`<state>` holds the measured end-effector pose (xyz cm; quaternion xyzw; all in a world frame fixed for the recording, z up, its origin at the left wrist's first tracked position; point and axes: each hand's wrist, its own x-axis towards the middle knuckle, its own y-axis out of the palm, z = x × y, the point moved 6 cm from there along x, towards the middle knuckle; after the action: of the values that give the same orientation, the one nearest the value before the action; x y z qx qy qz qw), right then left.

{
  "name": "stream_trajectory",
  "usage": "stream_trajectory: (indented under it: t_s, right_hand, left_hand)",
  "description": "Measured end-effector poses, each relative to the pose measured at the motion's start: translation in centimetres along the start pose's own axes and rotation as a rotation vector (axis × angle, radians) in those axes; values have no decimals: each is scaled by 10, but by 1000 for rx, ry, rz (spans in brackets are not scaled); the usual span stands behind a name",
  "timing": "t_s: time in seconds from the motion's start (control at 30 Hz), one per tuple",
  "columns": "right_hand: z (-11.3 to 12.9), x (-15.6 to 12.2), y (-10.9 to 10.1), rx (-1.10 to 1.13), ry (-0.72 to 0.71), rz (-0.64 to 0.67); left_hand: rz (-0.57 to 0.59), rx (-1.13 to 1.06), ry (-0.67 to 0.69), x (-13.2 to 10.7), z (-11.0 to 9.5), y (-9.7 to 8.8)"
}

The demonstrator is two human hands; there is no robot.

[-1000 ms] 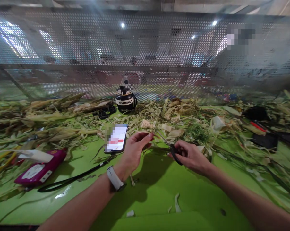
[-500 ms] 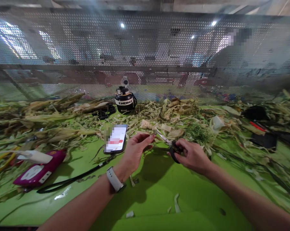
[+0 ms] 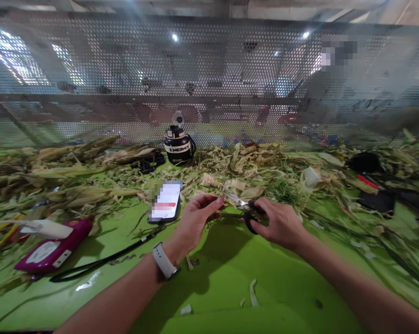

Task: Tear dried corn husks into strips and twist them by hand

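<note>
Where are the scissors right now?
In the head view, just right of centre: the right hand holds the scissors, tips near the left hand.

desk [image 3: 282,283] bright green, scissors [image 3: 243,204] black-handled with silver blades, watch strap [image 3: 163,260] whitish, box [image 3: 73,235] magenta, bottle [image 3: 177,148] black with white lettered band, panel [image 3: 209,69] grey, dotted with holes

A kind of workshop, it seems, green tabletop [image 3: 286,283] strewn with dry husks [image 3: 80,148], scissors [image 3: 242,203] held above it, behind, a tall metal screen [image 3: 209,60] with small holes.
</note>
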<state>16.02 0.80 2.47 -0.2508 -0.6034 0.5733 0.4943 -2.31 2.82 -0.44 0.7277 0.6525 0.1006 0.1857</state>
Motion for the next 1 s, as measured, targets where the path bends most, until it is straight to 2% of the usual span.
stream_trajectory:
  t_s: [0.13, 0.4, 0.47, 0.57, 0.63, 0.77, 0.87, 1.0]
  right_hand:
    - [0, 0, 0, 26, 1, 21]
    - [-3, 0, 1, 146, 27, -17]
    - [-5, 0, 0, 213, 59, -36]
    - [-10, 1, -1, 430, 151, -47]
    - [-12, 1, 0, 625, 222, 3]
    - [-9, 2, 8, 937, 295, 224]
    - [-5, 2, 12, 1011, 279, 348]
    - [-2, 0, 17, 1032, 249, 405]
  left_hand:
    - [20, 31, 18, 1, 1, 0]
    - [36, 48, 47, 2, 0, 1]
    - [20, 54, 52, 3, 0, -1]
    - [-10, 68, 74, 5, -1, -4]
    - [-23, 81, 88, 6, -2, -6]
    - [-57, 71, 91, 8, -4, -9]
    - [-51, 60, 88, 8, -5, -8]
    - [37, 130, 96, 5, -4, -2]
